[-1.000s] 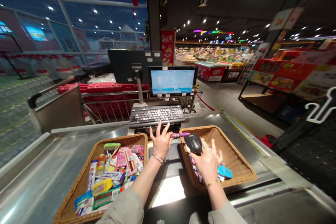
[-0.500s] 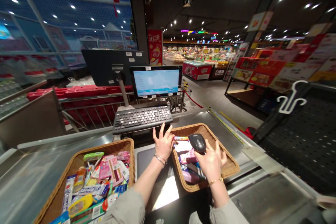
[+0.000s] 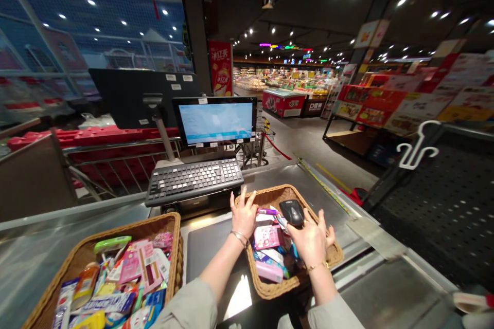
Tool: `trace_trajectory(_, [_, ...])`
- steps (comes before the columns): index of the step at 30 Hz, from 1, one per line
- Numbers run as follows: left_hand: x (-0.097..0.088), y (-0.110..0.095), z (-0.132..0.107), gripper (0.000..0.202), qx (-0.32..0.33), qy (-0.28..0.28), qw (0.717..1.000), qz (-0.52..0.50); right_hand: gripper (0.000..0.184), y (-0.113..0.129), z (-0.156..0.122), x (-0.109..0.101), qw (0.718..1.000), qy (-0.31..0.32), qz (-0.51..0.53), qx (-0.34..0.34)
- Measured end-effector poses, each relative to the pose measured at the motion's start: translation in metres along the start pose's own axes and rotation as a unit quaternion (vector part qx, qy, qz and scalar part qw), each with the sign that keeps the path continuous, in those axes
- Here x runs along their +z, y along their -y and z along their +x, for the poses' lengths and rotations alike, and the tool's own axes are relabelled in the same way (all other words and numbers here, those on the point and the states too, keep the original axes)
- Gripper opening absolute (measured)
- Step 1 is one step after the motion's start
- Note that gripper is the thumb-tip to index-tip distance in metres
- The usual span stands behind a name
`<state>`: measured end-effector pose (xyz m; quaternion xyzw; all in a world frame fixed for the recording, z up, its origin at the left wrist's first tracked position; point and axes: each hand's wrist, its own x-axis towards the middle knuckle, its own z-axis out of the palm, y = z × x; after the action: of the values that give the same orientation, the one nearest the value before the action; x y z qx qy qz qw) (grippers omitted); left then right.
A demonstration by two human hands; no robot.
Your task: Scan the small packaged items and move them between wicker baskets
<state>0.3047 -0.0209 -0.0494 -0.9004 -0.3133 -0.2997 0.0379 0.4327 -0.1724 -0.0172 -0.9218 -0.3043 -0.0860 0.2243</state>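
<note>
My left hand point(image 3: 244, 219) is over the left rim of the right wicker basket point(image 3: 335, 253). Between its thumb and fingertip is a slim purple stick-like item point(image 3: 267, 211), pinched; the other fingers are spread. My right hand point(image 3: 312, 242) is above the same basket, thumb and forefinger closed on a black mouse-shaped device point(image 3: 292, 212), its other fingers stretched out. Whether the device is a mouse or a scanner, I cannot tell. Below the hands lie a pink packet point(image 3: 267, 236), a pale purple tube-like item point(image 3: 269, 271) and several other small packets, partly hidden.
Left of my arms stands another wicker basket point(image 3: 178, 247) full of small packaged goods. A keyboard point(image 3: 195, 180) and a lit screen point(image 3: 216, 121) are beyond the metal counter point(image 3: 270, 177). A white hook point(image 3: 417, 149) hangs on the black panel at right.
My view has shifted slightly, and the left basket and the keyboard sit farther left in it. The slim item has turned in my left fingers and now shows purple. Both hands keep their grips.
</note>
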Motion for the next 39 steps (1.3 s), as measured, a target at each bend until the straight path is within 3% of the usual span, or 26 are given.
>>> trace_trajectory(10, [0.033, -0.010, 0.018, 0.021, 0.027, 0.067, 0.997, 0.027, 0.035, -0.001, 0.013, 0.002, 1.000, 0.026, -0.004, -0.004])
trace_trajectory(22, [0.046, -0.015, 0.021, 0.029, 0.008, 0.138, 0.990, 0.029, 0.039, -0.001, 0.026, 0.010, 1.000, 0.031, 0.001, 0.005])
trace_trajectory(30, [0.023, -0.009, 0.021, 0.035, -0.041, 0.099, 0.994, 0.038, 0.037, 0.012, 0.021, 0.008, 1.000, 0.024, 0.009, -0.010])
trace_trajectory(39, [-0.034, -0.001, -0.002, 0.042, -0.111, 0.049, 0.992, 0.034, 0.038, 0.040, -0.007, 0.010, 0.998, -0.007, 0.049, -0.043])
